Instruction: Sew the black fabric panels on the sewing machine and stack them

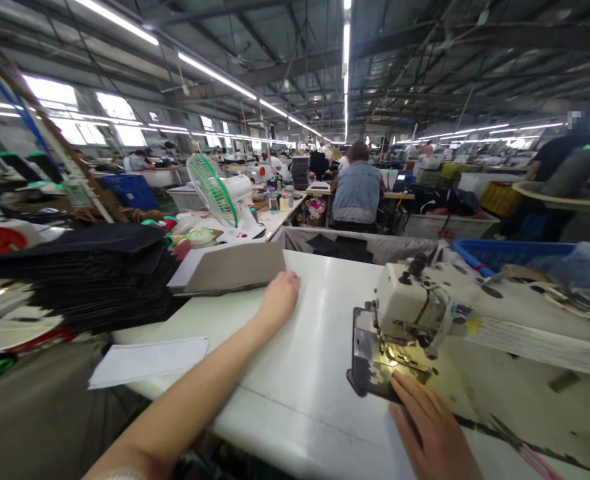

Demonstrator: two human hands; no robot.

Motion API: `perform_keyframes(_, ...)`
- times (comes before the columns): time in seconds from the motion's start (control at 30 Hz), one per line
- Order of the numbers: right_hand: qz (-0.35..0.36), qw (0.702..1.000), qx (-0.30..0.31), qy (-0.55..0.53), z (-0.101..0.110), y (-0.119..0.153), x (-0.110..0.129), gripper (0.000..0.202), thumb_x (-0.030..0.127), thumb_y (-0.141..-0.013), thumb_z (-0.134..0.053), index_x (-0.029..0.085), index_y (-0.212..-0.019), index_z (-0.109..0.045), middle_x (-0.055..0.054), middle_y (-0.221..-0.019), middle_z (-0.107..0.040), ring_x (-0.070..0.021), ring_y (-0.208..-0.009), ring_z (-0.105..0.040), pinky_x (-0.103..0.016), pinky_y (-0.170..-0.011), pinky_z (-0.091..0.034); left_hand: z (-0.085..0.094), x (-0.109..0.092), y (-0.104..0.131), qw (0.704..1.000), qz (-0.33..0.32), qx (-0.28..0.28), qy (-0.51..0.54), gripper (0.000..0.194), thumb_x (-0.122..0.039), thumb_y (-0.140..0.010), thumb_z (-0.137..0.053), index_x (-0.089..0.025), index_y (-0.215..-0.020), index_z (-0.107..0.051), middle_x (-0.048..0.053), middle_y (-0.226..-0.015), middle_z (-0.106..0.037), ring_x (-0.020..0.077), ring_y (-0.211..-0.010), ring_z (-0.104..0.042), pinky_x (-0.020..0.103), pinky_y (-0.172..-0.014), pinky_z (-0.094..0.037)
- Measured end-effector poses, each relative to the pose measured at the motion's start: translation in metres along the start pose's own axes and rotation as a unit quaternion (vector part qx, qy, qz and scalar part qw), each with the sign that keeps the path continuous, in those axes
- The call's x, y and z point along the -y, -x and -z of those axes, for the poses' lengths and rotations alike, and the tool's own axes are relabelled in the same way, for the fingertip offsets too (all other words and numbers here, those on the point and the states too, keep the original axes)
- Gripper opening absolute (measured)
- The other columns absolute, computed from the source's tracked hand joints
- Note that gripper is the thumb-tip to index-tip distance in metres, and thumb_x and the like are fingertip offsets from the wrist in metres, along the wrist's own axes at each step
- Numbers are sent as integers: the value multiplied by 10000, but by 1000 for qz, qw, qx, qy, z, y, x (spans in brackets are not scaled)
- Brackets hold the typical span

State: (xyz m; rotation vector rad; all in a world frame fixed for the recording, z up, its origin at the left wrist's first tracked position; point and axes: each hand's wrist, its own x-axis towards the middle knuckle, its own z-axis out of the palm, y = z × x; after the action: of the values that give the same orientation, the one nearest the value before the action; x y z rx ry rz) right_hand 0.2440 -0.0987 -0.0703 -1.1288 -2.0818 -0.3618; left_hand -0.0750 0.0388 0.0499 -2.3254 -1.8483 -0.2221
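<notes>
My left hand reaches forward to the right end of a stack of grey-brown fabric pieces on the white table. Its fingers are curled, and what they hold, if anything, is hidden. Under the lit needle area of the sewing machine, my right hand rests with fingers stretched out at the edge of the metal plate. No fabric shows under it. A white fabric piece lies at the table's left edge.
A tall pile of black fabric stands at the left. Behind are a green-rimmed fan, a grey-lined bin and a blue basket. Scissors lie at the lower right. A person sits farther ahead.
</notes>
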Motion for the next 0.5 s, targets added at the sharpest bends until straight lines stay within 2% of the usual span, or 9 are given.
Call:
perform_keyframes(0.07, 11, 1000, -5, 11, 0, -1, -1, 349, 403, -1021, -463, 186, -1243, -624, -85, -1184, -727, -261, -1049, -691, -408, -911, -509, 11, 39, -10, 997, 66, 2, -26, 299, -70, -938, -425, -113, -983, -717, 175, -1100, -682, 278, -1098, -622, 402, -934, -508)
perform_keyframes(0.1, 16, 1000, -6, 17, 0, -1, -1, 351, 406, -1024, -455, 181, -1232, -627, -86, -1169, -732, -260, -1037, -695, -404, -903, -512, 13, 55, -15, 996, 81, 14, -33, 265, -75, -929, -458, -108, -915, -720, 167, -1037, -689, 272, -1037, -642, 401, -904, -517)
perform_keyframes(0.17, 25, 999, -5, 30, 1, -2, -1, 362, 414, -1030, -439, 167, -1212, -631, -91, -1143, -740, -256, -1017, -701, -395, -890, -518, 11, 77, -22, 995, 84, 40, -39, 168, -136, -935, -542, -117, -903, -705, 110, -975, -696, 231, -951, -660, 395, -883, -521)
perform_keyframes(0.23, 31, 999, -6, 44, 1, -3, 0, 374, 419, -1036, -422, 154, -1198, -631, -95, -1129, -743, -253, -1005, -706, -389, -884, -522, 5, 84, -25, 995, 73, 54, -43, 131, -187, -930, -585, -119, -936, -697, 99, -972, -699, 219, -928, -665, 392, -886, -516)
perform_keyframes(0.33, 41, 997, -9, 57, 2, -4, 0, 378, 416, -1039, -409, 149, -1193, -629, -95, -1128, -744, -248, -1008, -708, -379, -881, -529, -4, 80, -20, 997, 48, 42, -50, 192, -231, -887, -606, -106, -994, -705, 177, -1069, -690, 291, -1045, -645, 414, -933, -496)
perform_keyframes(0.4, 52, 997, -11, 59, 1, -4, -2, 380, 420, -1037, -410, 152, -1197, -626, -93, -1132, -744, -244, -1009, -709, -368, -874, -536, -8, 78, -12, 998, 30, 22, -52, 345, -255, -829, -653, -117, -1144, -675, 199, -1253, -638, 335, -1204, -571, 457, -1036, -439)
perform_keyframes(0.5, 64, 996, -14, 57, -3, 0, -10, 380, 438, -1024, -433, 163, -1197, -629, -91, -1125, -746, -245, -991, -716, -365, -861, -546, -13, 82, 1, 998, 27, -9, -56, 629, -162, -785, -647, -143, -1400, -517, 194, -1537, -424, 352, -1412, -388, 517, -1165, -288)
